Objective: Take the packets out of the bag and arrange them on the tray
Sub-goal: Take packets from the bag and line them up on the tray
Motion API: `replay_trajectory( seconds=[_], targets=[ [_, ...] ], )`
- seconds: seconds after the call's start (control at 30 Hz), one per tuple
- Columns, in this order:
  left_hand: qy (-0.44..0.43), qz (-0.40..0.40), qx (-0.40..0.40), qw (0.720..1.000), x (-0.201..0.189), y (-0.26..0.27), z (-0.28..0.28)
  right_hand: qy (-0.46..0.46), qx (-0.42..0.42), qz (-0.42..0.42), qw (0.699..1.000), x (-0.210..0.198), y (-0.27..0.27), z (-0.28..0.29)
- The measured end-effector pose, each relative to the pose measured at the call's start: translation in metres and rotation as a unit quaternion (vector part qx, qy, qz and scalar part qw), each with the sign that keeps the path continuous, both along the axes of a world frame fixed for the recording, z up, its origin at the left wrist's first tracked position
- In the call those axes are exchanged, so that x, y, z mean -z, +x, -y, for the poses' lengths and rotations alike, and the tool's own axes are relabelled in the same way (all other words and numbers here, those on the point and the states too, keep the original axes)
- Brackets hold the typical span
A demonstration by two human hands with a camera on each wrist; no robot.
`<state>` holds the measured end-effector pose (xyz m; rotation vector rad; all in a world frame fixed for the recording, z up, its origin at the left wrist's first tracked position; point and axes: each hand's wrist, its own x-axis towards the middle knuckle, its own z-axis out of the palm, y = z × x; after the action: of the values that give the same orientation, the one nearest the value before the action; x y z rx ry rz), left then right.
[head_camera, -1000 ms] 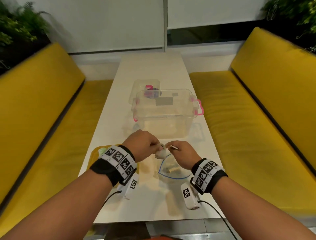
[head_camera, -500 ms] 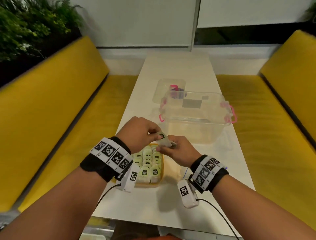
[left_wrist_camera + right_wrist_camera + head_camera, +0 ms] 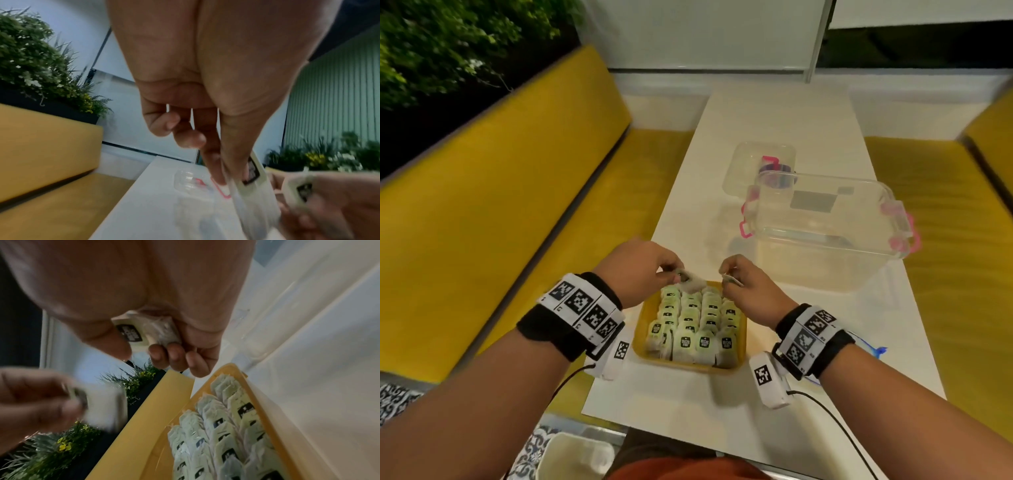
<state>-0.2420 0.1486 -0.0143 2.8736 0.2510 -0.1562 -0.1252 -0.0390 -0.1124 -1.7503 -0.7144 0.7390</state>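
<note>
A yellow tray (image 3: 690, 366) near the table's front edge holds several rows of pale green packets (image 3: 698, 322). My left hand (image 3: 671, 272) pinches one packet (image 3: 691, 283) over the tray's far edge. My right hand (image 3: 726, 277) pinches a second packet (image 3: 733, 281) a little to the right, apart from the first. In the left wrist view the left hand's packet (image 3: 252, 183) hangs from finger and thumb. The right wrist view shows the right hand's packet (image 3: 148, 332) above the tray (image 3: 287, 426). The clear bag (image 3: 878, 351) lies mostly hidden behind my right wrist.
A clear plastic box (image 3: 825, 236) with pink latches stands beyond the tray to the right. Its lid (image 3: 746, 164) lies behind it. Yellow benches (image 3: 517, 222) run along both sides of the white table (image 3: 774, 113).
Both hands moved left from the bag to over the tray. They were together on one bundle; now they are apart, each pinching its own packet.
</note>
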Motion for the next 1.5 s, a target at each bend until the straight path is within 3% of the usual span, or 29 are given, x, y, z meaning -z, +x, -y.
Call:
replay_trajectory(
  seconds=[0.13, 0.23, 0.37, 0.6, 0.77, 0.87, 0.97, 1.07, 1.3, 1.5],
  targets=[
    [0.078, -0.2, 0.052, 0.975, 0.02, -0.004, -0.009, 0.004, 0.033, -0.076, 0.997, 0.0, 0.002, -0.001],
    [0.105, -0.319, 0.113, 0.935, 0.035, -0.003, -0.004, -0.013, 0.026, -0.054, 0.998, -0.001, 0.002, 0.0],
    [0.122, -0.383, 0.136, 0.906, 0.059, 0.006, -0.003, -0.029, 0.003, -0.006, 1.0, 0.009, 0.003, 0.005],
    [0.135, -0.36, 0.113, 0.916, 0.081, 0.02, -0.002, -0.004, 0.048, -0.034, 0.998, 0.007, 0.004, 0.015],
    [0.122, -0.362, 0.101, 0.918, 0.075, 0.022, -0.003, 0.011, 0.041, -0.035, 0.998, 0.007, 0.004, 0.016],
    [0.104, -0.274, 0.072, 0.953, 0.054, 0.024, -0.002, 0.013, 0.035, -0.043, 0.998, 0.004, 0.001, 0.016],
    [-0.003, -0.095, 0.041, 0.995, 0.029, 0.027, 0.006, 0.013, 0.022, -0.05, 0.998, 0.0, -0.003, 0.015],
    [-0.091, 0.013, 0.041, 0.995, 0.015, 0.031, 0.025, 0.017, 0.013, -0.045, 0.999, -0.006, -0.008, 0.012],
    [-0.041, 0.068, 0.041, 0.996, 0.013, 0.034, 0.046, -0.015, 0.003, 0.013, 1.0, -0.012, -0.012, 0.019],
    [-0.014, 0.052, 0.031, 0.998, 0.012, 0.028, 0.046, -0.011, 0.021, 0.048, 0.999, -0.017, -0.013, 0.021]
  ],
)
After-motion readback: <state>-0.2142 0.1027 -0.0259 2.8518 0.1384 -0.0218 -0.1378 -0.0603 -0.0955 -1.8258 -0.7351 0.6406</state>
